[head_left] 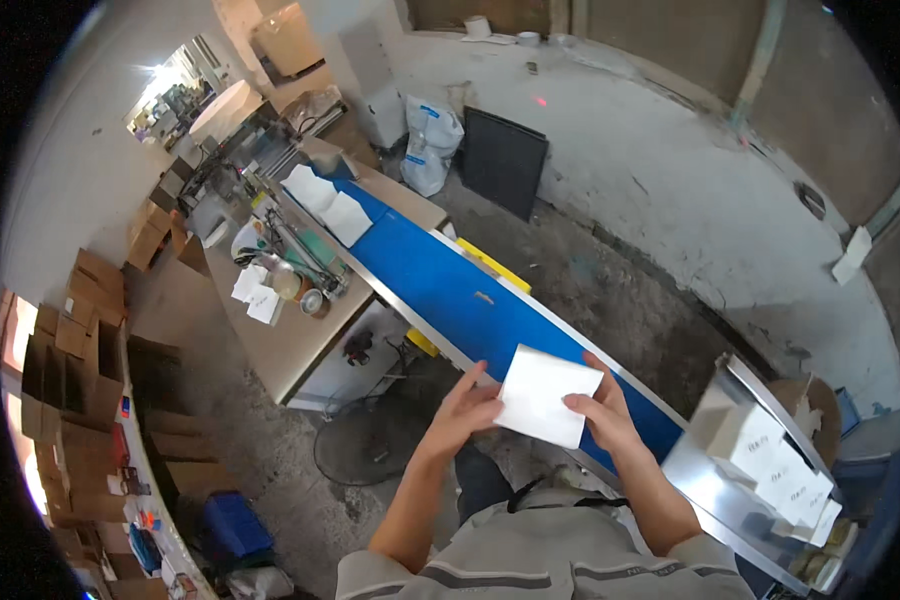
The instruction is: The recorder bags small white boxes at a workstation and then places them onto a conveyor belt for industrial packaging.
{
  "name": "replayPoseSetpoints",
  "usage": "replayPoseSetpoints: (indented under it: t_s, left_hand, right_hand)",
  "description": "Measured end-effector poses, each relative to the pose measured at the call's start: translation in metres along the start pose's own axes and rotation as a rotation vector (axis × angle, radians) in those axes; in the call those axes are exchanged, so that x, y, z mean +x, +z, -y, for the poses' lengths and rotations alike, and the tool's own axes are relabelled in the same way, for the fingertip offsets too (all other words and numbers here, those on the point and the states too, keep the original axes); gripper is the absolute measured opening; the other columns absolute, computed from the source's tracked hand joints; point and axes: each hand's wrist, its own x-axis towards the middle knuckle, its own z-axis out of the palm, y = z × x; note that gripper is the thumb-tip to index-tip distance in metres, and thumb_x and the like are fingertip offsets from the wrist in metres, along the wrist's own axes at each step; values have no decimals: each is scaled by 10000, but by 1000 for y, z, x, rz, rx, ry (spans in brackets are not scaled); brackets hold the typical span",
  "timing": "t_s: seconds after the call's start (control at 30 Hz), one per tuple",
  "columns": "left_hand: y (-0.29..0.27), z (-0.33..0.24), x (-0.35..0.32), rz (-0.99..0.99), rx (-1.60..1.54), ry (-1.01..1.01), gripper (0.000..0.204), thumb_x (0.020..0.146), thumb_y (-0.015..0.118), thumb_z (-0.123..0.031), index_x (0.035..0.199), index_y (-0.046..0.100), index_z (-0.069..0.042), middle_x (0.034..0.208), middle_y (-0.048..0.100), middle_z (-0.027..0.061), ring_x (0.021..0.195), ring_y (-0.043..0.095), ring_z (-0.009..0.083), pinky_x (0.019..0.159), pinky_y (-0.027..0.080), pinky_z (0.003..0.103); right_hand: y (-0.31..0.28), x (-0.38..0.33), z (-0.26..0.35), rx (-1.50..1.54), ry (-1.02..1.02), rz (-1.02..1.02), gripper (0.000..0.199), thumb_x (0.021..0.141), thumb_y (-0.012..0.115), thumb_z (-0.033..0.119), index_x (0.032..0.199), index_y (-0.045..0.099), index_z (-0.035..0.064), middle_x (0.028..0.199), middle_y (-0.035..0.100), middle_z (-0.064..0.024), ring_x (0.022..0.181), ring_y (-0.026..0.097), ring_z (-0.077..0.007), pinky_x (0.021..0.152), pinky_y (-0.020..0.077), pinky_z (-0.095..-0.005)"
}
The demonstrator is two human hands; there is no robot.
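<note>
A flat, square white packet (547,396) is held up between my two hands, above the near part of a blue conveyor belt (440,270). My right hand (607,408) grips its right edge, thumb on the upper face and fingers partly hidden behind. At the left edge, my left hand (462,408) has its thumb against the packet, with the index finger sticking up beside it. Whether other left fingers reach underneath is hidden. More white packets (346,217) lie on the belt's far end.
Right of the belt stands a metal tray (708,462) with a row of white boxes (770,465). A worktable (300,340) with tools and small containers adjoins the belt's left side. Cardboard boxes (95,285) are stacked far left, and a blue bin (237,524) sits lower left.
</note>
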Motion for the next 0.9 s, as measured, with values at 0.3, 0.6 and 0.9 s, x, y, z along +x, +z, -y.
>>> replayPoseSetpoints:
  t_s: [0.3,0.6,0.9]
  left_hand:
    - [-246,-72,59,-537,-53,134,501,965,623,-203,1391,452,-1,1219,629,124,1059,635,206,865,523,323]
    - [-356,46,41,-681,132,-192,458,947,649,-140,1339,488,35,1070,662,82,952,634,143,829,507,280]
    - [-363,67,57,-507,211,-231,526,924,682,-165,1365,460,15,1102,653,113,993,640,183,869,517,318]
  right_hand:
    - [238,360,-94,217,49,-26,658,816,733,188,1354,385,40,1221,570,-132,1086,613,-256,803,570,-437]
    - [340,541,-214,153,154,-150,881,735,823,212,1421,317,-13,1243,545,-187,1070,608,-304,800,548,-453]
    - [349,545,-231,36,160,-181,807,726,819,242,1377,424,-30,1199,580,-182,989,617,-252,736,526,-358]
